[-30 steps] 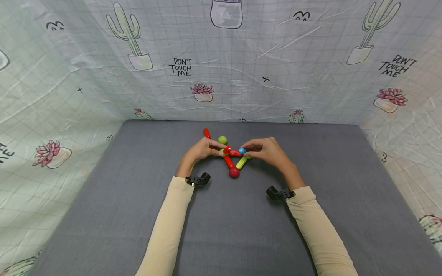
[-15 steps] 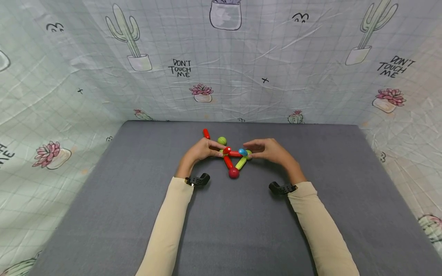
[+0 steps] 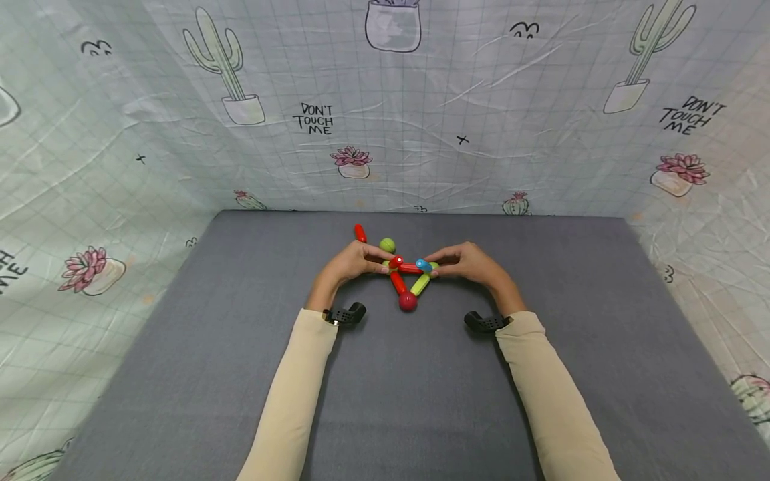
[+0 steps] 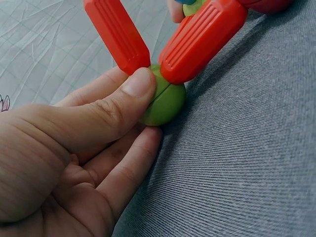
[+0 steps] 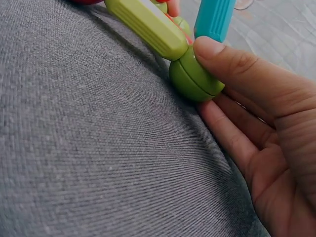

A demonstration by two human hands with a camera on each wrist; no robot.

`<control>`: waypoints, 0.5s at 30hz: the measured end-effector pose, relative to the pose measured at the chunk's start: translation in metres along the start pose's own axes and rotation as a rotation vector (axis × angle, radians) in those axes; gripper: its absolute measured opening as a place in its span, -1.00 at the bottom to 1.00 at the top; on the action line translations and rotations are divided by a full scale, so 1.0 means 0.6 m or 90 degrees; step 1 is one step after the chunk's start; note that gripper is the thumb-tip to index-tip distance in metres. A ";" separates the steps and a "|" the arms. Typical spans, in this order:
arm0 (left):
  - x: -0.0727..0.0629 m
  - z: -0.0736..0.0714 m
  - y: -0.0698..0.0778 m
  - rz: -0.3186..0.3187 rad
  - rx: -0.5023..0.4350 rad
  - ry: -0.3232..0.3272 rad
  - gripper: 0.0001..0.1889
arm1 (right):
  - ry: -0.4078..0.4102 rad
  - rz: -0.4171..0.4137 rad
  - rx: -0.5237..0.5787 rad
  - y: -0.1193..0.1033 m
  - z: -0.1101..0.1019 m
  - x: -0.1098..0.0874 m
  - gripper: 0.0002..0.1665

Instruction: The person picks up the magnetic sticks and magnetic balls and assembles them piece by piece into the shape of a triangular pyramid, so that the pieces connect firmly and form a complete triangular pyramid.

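A triangle of toy sticks and balls lies on the grey cloth. Its front corner is a dark red ball point(image 3: 408, 302), joined to a red stick point(image 3: 398, 282) and a yellow-green stick point(image 3: 420, 284). Another red stick point(image 3: 411, 268) spans the back. At the left corner, my left hand point(image 3: 351, 259) pinches a green ball point(image 4: 170, 104), from which an upward red stick point(image 4: 118, 37) rises. My right hand point(image 3: 468, 263) holds the right corner's green ball point(image 5: 191, 81) between thumb and fingers. Out of that ball stands a blue stick point(image 5: 215, 19), leaning left in the head view.
Behind the triangle lies a loose green ball point(image 3: 388, 245). A red stick point(image 3: 359, 232) rests beyond my left hand, its near end partly hidden. The grey cloth-covered table point(image 3: 397, 387) meets a printed curtain point(image 3: 409, 167) at its back edge.
My right fingers have let go of the blue stick, spread apart, then closed on the green ball below it. My left hand has kept its hold.
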State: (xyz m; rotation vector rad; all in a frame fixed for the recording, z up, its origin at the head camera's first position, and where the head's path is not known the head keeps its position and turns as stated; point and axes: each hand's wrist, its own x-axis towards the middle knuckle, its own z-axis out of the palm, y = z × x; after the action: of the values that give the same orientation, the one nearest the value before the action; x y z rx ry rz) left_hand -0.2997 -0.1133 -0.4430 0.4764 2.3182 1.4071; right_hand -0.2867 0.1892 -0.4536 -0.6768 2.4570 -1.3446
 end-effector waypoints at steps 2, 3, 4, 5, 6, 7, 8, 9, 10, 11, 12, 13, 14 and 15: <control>-0.001 0.001 0.002 -0.002 0.008 0.002 -0.70 | 0.002 0.004 0.002 0.002 0.001 0.001 -0.60; -0.002 0.002 0.002 -0.001 0.014 0.003 -0.70 | 0.003 0.006 0.002 0.003 0.002 0.001 -0.60; -0.003 0.002 0.003 0.000 0.021 0.003 -0.70 | 0.003 0.009 0.003 0.003 0.002 0.002 -0.60; -0.003 0.002 0.005 0.003 0.030 0.003 -0.70 | 0.003 0.013 0.003 0.003 0.002 0.002 -0.60; -0.004 0.002 0.006 0.009 0.042 0.002 -0.69 | 0.002 0.015 0.002 0.001 0.002 0.003 -0.61; -0.004 0.002 0.008 0.017 0.059 0.001 -0.69 | 0.000 0.017 0.004 -0.001 0.002 0.003 -0.61; -0.004 0.002 0.010 0.028 0.074 -0.001 -0.69 | -0.001 0.019 0.006 -0.005 0.002 0.002 -0.62; -0.005 0.001 0.012 0.039 0.090 -0.004 -0.69 | -0.003 0.019 0.009 -0.012 0.001 0.000 -0.62; -0.006 0.000 0.013 0.050 0.106 -0.007 -0.68 | -0.005 0.019 0.011 -0.019 0.000 -0.002 -0.63; -0.007 -0.001 0.014 0.062 0.121 -0.011 -0.68 | -0.007 0.019 0.011 -0.026 -0.001 -0.005 -0.63; -0.008 -0.002 0.015 0.073 0.132 -0.014 -0.67 | -0.010 0.017 0.010 -0.033 -0.002 -0.008 -0.63; -0.009 -0.004 0.017 0.082 0.137 -0.016 -0.66 | -0.012 0.014 0.012 -0.041 -0.004 -0.011 -0.63; -0.010 -0.007 0.018 0.090 0.134 -0.016 -0.66 | -0.014 0.011 0.012 -0.047 -0.006 -0.014 -0.63; -0.012 -0.010 0.019 0.097 0.129 -0.011 -0.65 | -0.015 0.008 0.012 -0.051 -0.008 -0.017 -0.63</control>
State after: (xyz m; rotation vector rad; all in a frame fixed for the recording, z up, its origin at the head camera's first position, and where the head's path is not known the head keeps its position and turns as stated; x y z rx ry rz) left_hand -0.2956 -0.1165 -0.4293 0.7356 2.4672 1.2308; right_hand -0.2719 0.1837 -0.4249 -0.6668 2.4232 -1.3464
